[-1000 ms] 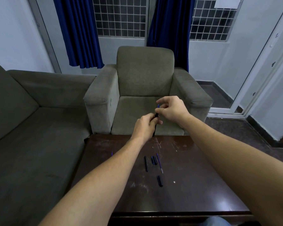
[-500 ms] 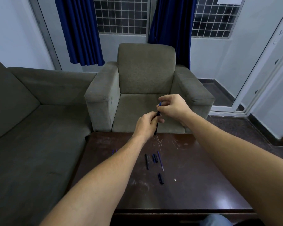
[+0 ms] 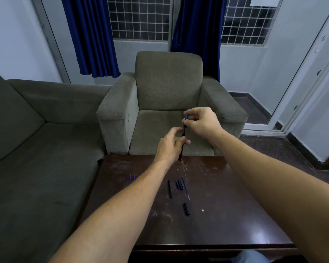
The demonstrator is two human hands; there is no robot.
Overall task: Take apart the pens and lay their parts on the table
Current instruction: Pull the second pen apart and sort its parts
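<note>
A slim dark pen [image 3: 183, 138] with a blue upper section stands nearly upright in mid-air above the far edge of a scratched dark wooden table [image 3: 226, 215], held at both ends by a person seated before it. The left hand [image 3: 170, 146], arm stretched forward from the lower left, has its fingers curled tight around the pen's black lower barrel, whose tip pokes out below the palm toward the tabletop. The right hand [image 3: 201, 121], reaching in from the right and set slightly higher, pinches the blue upper end between thumb and forefinger, the remaining fingers arched loosely above. On the table nearer the person lie parts already separated — a long black barrel [image 3: 170, 189], two short dark pieces side by side [image 3: 179, 185], a thin blue refill [image 3: 185, 188] just to their right, and a stubby black cap [image 3: 186, 208] apart from the rest, closer to the camera. Two small blue slivers [image 3: 132, 178] show beside the left forearm, too small to identify. Behind the hands sits a grey-green armchair [image 3: 168, 88], with a matching sofa [image 3: 36, 130] at left and blue curtains [image 3: 91, 35] over barred windows.
</note>
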